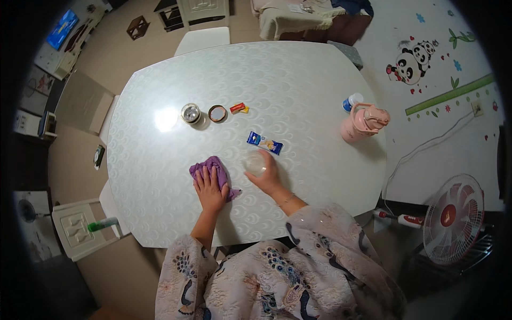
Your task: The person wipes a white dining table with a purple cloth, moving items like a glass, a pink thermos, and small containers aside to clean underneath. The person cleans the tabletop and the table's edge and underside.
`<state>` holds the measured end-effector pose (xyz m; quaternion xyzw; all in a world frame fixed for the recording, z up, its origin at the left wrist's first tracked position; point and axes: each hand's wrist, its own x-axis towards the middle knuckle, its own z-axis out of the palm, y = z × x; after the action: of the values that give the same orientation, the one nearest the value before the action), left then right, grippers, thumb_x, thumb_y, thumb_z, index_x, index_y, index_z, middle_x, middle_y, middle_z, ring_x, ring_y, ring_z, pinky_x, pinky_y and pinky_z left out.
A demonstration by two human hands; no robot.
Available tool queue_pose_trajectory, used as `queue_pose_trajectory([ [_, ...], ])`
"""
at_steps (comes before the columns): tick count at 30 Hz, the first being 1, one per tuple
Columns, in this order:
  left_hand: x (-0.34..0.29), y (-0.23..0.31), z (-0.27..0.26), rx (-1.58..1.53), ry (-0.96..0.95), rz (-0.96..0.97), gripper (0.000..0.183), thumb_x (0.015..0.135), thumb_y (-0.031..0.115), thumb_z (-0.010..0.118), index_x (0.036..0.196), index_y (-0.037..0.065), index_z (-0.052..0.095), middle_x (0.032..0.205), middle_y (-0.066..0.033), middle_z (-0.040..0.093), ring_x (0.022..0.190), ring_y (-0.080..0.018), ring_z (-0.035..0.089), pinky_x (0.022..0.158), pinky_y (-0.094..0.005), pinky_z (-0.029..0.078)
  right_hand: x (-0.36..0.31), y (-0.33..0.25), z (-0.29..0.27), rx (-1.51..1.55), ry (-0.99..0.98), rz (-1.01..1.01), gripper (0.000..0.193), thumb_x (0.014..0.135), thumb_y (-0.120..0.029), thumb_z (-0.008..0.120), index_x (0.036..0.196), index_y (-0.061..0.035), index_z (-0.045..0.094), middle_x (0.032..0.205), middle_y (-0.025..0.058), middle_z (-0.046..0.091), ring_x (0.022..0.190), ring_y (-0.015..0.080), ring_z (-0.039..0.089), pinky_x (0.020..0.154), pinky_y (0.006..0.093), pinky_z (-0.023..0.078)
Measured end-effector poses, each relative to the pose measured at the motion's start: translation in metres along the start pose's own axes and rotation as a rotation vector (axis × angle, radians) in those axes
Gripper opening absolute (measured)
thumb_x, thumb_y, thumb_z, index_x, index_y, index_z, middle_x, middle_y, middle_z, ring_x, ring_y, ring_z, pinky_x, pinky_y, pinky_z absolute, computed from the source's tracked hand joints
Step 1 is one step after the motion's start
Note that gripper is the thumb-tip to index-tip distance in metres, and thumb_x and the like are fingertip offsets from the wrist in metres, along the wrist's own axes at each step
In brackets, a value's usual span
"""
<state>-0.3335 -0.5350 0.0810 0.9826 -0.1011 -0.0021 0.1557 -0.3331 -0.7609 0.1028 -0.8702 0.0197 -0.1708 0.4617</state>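
Observation:
A bunched purple cloth [212, 165] lies on the white patterned table [160, 202]. My left hand [209, 188] is spread flat on it, pressing the cloth to the tabletop. To the right, my right hand [268, 178] curls round a clear glass cup [254, 163], whose round mouth faces up. Just beyond that cup lies a blue snack packet [265, 143]. Farther off stand a glass jar [190, 113] and, beside it, a round lid [217, 113] with a dark rim. Small red and yellow wrapped pieces [239, 108] lie right of the lid.
On the table's right side stands a pink bottle [362, 124] with a handle, next to a small blue and white bottle [352, 102]. A white fan [453, 218] is at the right. Chairs stand round the table, including a white one [80, 229] at the left.

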Motion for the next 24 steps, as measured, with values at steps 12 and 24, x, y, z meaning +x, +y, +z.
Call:
queue_pose_trajectory([
  [12,0.004,0.003,-0.004,0.042,-0.030,0.027,0.074,0.084,0.041,0.058,0.147,0.011,0.033,0.154,-0.0192,0.023,0.142,-0.0426,0.015,0.113,-0.0574,0.010,0.048,0.134,-0.166,-0.284,0.576,0.284,0.087,0.069,-0.022,0.084,0.136,0.0004,0.032,0.129,0.0222,0.048,0.118,0.0381,0.049,0.100,0.0422,0.041],
  [24,0.002,0.008,0.003,0.070,0.006,-0.036,0.073,0.084,0.040,0.057,0.147,0.012,0.033,0.154,-0.0182,0.023,0.143,-0.0413,0.015,0.114,-0.0561,0.010,0.019,0.034,-0.044,-0.318,0.008,0.002,0.052,0.077,-0.016,0.073,0.124,-0.0040,0.053,0.132,0.0156,0.049,0.128,0.0343,0.040,0.110,0.0450,0.029],
])
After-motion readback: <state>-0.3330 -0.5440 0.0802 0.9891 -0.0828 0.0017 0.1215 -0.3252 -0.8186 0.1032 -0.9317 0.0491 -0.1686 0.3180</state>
